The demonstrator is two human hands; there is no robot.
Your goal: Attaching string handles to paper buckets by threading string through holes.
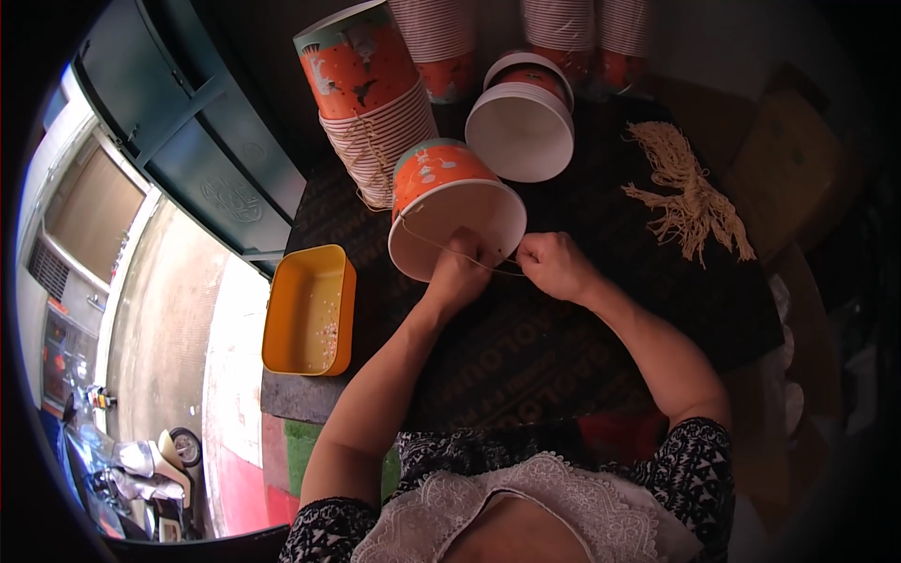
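An orange and green paper bucket [442, 170] lies tilted on the dark table, its white mouth facing me. Reaching into that mouth is my left hand [459, 266], its fingers curled near the lower right rim; what they pinch is hidden. A thin cream string [427, 238] runs from the bucket's left rim, across the opening and over my left hand. Just outside the rim at the right, my right hand [560, 266] is closed in a pinch on the string's end.
Left of my arm stands a yellow plastic tub [346, 314] with small pale bits inside. Behind are a tall stack of nested buckets [366, 89] draped with strings and another bucket [519, 136] on its side. A bundle of strings [683, 188] lies at the right.
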